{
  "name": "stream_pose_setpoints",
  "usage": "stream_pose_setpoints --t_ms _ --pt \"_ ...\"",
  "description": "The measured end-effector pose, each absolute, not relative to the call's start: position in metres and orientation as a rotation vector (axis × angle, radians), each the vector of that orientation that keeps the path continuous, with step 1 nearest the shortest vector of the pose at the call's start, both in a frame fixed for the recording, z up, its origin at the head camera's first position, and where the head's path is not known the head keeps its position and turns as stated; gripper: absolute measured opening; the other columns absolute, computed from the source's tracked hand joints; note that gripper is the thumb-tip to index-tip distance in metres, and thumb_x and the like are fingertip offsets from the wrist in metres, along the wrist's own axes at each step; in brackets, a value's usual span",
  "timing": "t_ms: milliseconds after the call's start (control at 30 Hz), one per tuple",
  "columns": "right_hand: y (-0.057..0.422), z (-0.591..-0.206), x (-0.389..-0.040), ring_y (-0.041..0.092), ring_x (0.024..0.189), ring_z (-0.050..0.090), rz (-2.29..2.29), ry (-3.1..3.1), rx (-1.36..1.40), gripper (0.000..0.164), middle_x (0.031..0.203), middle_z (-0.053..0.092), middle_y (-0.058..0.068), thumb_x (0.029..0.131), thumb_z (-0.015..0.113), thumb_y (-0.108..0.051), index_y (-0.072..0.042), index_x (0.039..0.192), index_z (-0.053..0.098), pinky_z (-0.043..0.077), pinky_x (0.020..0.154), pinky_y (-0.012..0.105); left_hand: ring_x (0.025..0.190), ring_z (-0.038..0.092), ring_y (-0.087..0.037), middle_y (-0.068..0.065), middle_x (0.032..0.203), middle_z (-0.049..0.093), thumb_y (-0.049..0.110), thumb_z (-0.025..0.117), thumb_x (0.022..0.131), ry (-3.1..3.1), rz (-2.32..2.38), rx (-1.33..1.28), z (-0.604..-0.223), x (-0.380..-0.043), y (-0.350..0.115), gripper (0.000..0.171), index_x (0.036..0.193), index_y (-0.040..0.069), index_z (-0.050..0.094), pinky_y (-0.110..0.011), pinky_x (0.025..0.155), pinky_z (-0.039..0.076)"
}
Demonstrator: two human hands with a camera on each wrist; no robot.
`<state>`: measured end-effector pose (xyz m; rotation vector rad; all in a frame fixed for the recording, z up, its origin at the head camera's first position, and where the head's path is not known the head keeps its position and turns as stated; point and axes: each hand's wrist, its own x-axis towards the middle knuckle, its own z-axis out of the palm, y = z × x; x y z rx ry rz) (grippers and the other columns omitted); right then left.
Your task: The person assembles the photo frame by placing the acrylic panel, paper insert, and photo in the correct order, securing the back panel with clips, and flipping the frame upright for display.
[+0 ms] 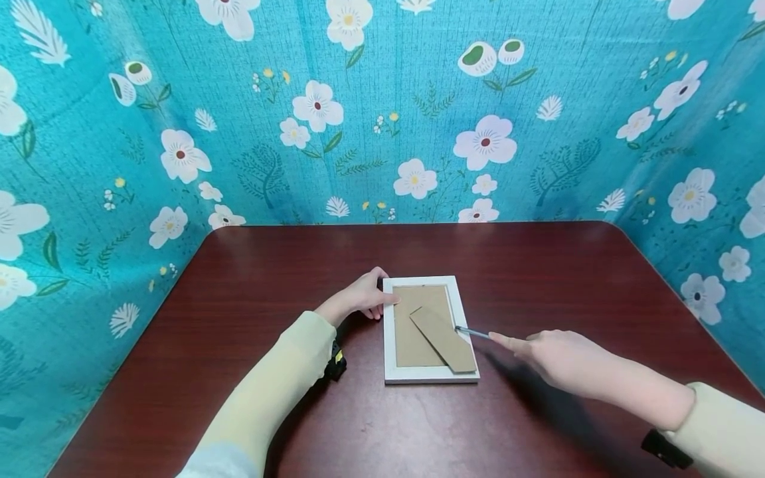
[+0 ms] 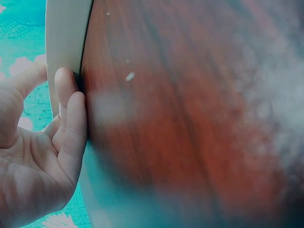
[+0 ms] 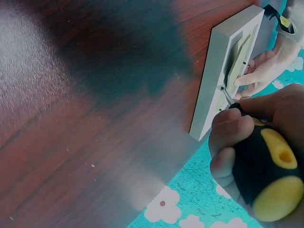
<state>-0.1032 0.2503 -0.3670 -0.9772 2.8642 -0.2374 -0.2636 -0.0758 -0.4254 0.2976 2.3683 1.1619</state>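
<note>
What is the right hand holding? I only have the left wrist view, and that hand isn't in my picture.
Observer: The right hand grips a screwdriver-like tool with a bulbous black-and-yellow handle and a slim metal shaft.
Operator: Where is the end of that shaft?
Observer: In the head view, it is at the inner edge of the white rectangular frame, beside the slanting tan cardboard stand.
</note>
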Motion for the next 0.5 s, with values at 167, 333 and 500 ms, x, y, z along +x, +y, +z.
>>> stream_pose_setpoints --t_ms 167,333,500 --pt "0.2540 -0.3685 -0.1043 -0.002 0.047 0.035 -0.381 2.816 -0.993 0.059 0.056 0.038 -0.022 0.091 0.064 -0.004 -0.023 0.145 0.047 0.034 0.044 0.022 0.042 0.054 -0.014 -0.010 0.059 0.059 0.022 0.072 0.090 2.376 1.154 0.296 -0.4241 -0.2633 -0.0737 0.046 0.119 0.007 0.040 -0.027 0.046 0.049" --pt "0.2537 -0.3685 -0.1050 -0.002 0.051 0.039 -0.355 2.808 -0.962 0.058 0.060 0.044 -0.022 0.089 0.067 -0.004 -0.020 0.143 0.050 0.036 0.046 0.021 0.042 0.053 -0.013 -0.009 0.058 0.057 0.022 0.071 0.090 2.386 1.147 0.284 -0.4250 -0.2632 -0.0733 0.045 0.120 0.007 0.040 -0.025 0.044 0.048" --pt "0.2501 -0.3669 -0.1056 -0.001 0.049 0.035 -0.274 2.847 -0.990 0.056 0.057 0.038 -0.022 0.088 0.069 -0.005 -0.020 0.140 0.053 0.034 0.045 0.022 0.042 0.054 -0.014 -0.010 0.058 0.057 0.023 0.072 0.090 2.389 1.143 0.274 -0.4261 -0.2633 -0.0746 0.046 0.119 0.006 0.041 -0.027 0.044 0.048"
